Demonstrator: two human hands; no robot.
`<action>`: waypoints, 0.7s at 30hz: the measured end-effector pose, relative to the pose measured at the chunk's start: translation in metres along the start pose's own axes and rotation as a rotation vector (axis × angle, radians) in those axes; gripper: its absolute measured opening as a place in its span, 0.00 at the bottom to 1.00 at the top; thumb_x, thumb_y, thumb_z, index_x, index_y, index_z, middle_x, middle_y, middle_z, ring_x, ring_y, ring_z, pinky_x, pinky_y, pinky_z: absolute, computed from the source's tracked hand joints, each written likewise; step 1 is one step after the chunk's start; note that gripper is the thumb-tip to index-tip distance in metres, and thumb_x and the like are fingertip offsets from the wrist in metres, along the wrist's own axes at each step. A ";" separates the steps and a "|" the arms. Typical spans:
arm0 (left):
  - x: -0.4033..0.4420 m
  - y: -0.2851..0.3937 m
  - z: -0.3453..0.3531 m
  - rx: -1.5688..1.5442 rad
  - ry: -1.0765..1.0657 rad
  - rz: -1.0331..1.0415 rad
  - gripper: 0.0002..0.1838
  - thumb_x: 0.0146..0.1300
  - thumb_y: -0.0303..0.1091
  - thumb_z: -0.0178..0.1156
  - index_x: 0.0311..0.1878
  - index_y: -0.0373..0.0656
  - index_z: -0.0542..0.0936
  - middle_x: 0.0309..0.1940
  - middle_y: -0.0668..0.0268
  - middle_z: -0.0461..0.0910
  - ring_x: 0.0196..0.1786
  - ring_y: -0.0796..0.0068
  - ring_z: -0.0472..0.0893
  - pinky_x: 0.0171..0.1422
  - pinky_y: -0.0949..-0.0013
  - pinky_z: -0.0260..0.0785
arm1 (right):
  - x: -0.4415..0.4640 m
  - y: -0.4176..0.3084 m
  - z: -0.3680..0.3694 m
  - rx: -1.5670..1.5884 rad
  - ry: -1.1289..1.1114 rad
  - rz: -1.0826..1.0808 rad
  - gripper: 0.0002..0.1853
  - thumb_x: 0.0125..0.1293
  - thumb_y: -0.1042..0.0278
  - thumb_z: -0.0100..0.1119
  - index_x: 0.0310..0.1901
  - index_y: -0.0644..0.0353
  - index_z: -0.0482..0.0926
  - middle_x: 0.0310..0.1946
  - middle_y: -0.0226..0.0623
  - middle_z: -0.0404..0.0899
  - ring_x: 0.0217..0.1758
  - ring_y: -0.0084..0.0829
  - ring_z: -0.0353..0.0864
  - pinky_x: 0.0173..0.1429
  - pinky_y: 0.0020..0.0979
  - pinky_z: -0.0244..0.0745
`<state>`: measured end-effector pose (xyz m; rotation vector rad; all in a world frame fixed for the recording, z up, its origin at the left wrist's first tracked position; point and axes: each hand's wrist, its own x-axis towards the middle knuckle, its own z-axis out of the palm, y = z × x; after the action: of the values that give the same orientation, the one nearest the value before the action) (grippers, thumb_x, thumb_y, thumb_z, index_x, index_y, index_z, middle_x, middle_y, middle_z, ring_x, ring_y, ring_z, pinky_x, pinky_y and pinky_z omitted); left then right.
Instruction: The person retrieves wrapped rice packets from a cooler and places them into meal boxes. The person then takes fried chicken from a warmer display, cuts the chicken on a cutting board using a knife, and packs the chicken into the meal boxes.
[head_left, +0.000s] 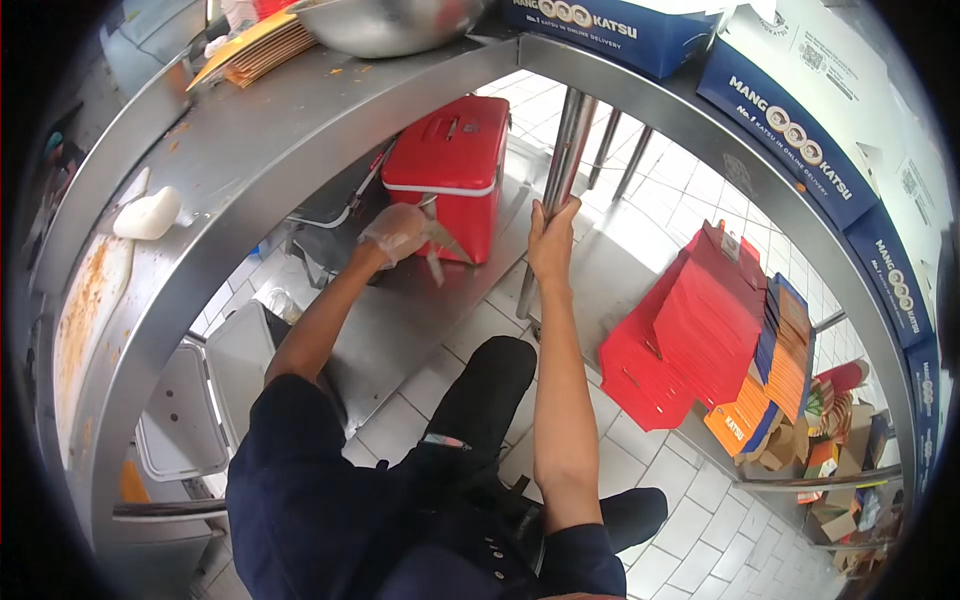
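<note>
My left hand, in a clear plastic glove, reaches under the steel table beside the red cooler box. Its fingers are closed around what looks like a pair of scissors; two grey blades stand apart in front of the cooler's side, and the handles are hidden by the hand. My bare right hand is wrapped around the upright metal table leg. The cooler's lid is closed, and it stands on the steel lower shelf.
Red folded cartons and orange cartons stack at the right. Blue-and-white boxes line the tabletop, with a metal bowl and a white scraper-like piece. A grey container stands low at the left.
</note>
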<state>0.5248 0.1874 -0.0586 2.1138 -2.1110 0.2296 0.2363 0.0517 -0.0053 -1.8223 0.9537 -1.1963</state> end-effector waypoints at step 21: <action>-0.194 0.116 -0.183 -0.304 -0.059 -0.563 0.31 0.47 0.47 0.74 0.52 0.38 0.81 0.43 0.51 0.85 0.49 0.48 0.84 0.56 0.54 0.75 | 0.001 0.009 0.005 0.018 0.019 -0.136 0.19 0.76 0.64 0.56 0.56 0.66 0.59 0.38 0.58 0.79 0.41 0.57 0.82 0.48 0.49 0.73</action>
<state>0.4077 0.4150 0.0794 2.4184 -1.3755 -0.2063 0.2395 0.0473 -0.0137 -1.8896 0.8373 -1.3025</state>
